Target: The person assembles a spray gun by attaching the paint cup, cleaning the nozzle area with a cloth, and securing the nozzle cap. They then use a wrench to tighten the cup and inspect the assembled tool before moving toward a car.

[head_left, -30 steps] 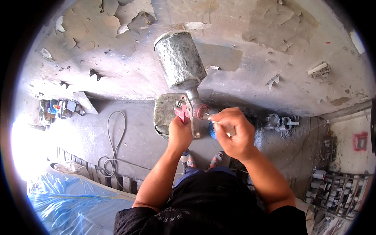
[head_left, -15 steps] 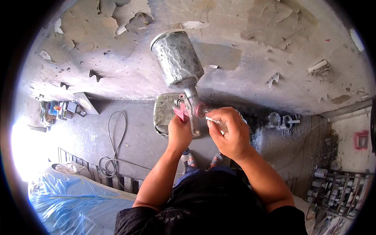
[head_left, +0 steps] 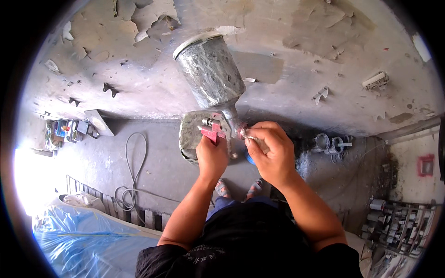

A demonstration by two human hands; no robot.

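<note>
My left hand (head_left: 211,158) is closed around the handle of a spray gun (head_left: 212,134) with reddish-pink parts. A large paint cup (head_left: 211,72), grey and smeared with paint, sits on top of the gun and leans to the left, its pale lid uppermost. At the gun's reddish front end, the nozzle (head_left: 243,130) partly shows beside my right fingertips. My right hand (head_left: 276,150) pinches a small whitish scrap (head_left: 251,137), cloth or paper, against the nozzle; most of it is hidden by the fingers.
Beneath the gun stands a paint-stained squarish container (head_left: 189,136). A hose (head_left: 133,185) loops over the floor at left. Blue plastic sheeting (head_left: 88,236) covers something at lower left. Round metal parts (head_left: 336,144) lie by the wall at right, near a rack of small parts (head_left: 396,227).
The gun and cup have tipped slightly left. My right fingertips have come up against the nozzle with the whitish scrap. Something blue now shows below my right hand.
</note>
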